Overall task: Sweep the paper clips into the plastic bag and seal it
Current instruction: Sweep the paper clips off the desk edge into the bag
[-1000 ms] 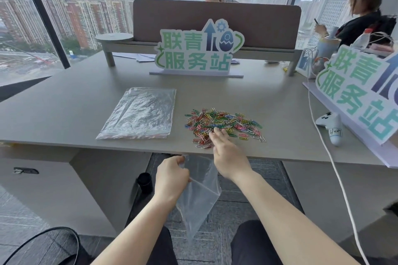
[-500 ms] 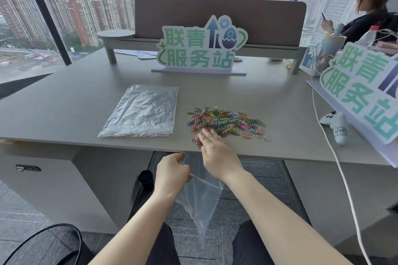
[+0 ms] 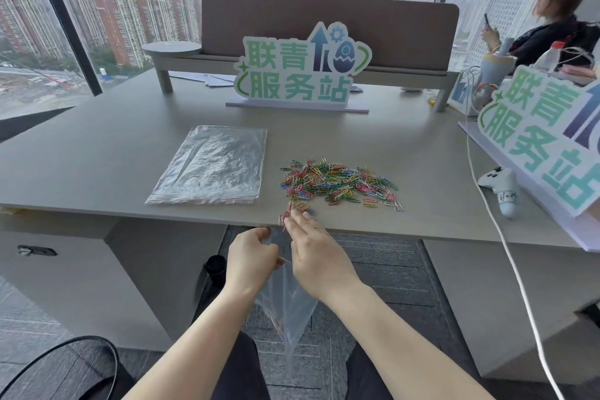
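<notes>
A heap of coloured paper clips (image 3: 337, 182) lies on the grey desk (image 3: 113, 159) near its front edge. My left hand (image 3: 251, 256) pinches the rim of a clear plastic bag (image 3: 287, 308) that hangs below the desk edge, mouth up. My right hand (image 3: 316, 253) has its fingers stretched flat at the desk edge, touching a small bunch of clips (image 3: 293, 209) right above the bag's mouth. A few clips show inside the bag.
A stack of flat clear bags (image 3: 211, 166) lies left of the clips. A white game controller (image 3: 501, 187) and a white cable (image 3: 487, 204) sit at the right, next to a green sign (image 3: 545, 136). Another sign (image 3: 298, 71) stands behind. Two people sit beyond the desk.
My right hand has dragged a small bunch of clips from the heap back to the desk edge, over the bag. My left hand keeps the bag in place.
</notes>
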Motion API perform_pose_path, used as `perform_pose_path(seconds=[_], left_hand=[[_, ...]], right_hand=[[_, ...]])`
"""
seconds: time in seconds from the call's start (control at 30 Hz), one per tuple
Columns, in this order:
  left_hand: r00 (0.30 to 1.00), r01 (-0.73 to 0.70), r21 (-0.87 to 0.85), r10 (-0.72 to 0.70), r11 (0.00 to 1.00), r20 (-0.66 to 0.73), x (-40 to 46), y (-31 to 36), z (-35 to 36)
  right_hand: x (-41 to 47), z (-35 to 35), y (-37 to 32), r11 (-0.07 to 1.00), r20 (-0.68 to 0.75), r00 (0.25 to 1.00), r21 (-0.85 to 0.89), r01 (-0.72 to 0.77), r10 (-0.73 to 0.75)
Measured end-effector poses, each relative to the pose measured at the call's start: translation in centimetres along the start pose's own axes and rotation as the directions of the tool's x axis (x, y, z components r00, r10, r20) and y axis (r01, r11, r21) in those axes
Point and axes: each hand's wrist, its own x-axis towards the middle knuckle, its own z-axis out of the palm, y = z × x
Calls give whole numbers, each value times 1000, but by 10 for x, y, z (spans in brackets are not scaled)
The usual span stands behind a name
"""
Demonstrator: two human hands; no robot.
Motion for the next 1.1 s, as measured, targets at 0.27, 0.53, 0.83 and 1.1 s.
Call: perform_pose_path(seconds=[0.27, 0.53, 0.83, 1.1], left_hand=[[1000, -12, 44, 12, 999, -2, 0, -2, -3], [1000, -18, 63, 18, 998, 1, -3, -2, -5], [1000, -1, -1, 1, 1000, -6, -2, -1, -7], [999, 24, -93, -26, 995, -22, 3, -8, -6]], right_hand=[[17, -18, 9, 987, -144, 987, 152, -46, 68], [53, -17, 26, 994, 95, 990, -26, -102, 104], [51, -5, 15, 988, 93, 995, -154, -15, 30], [33, 5, 7, 995, 46, 998, -88, 41, -37]])
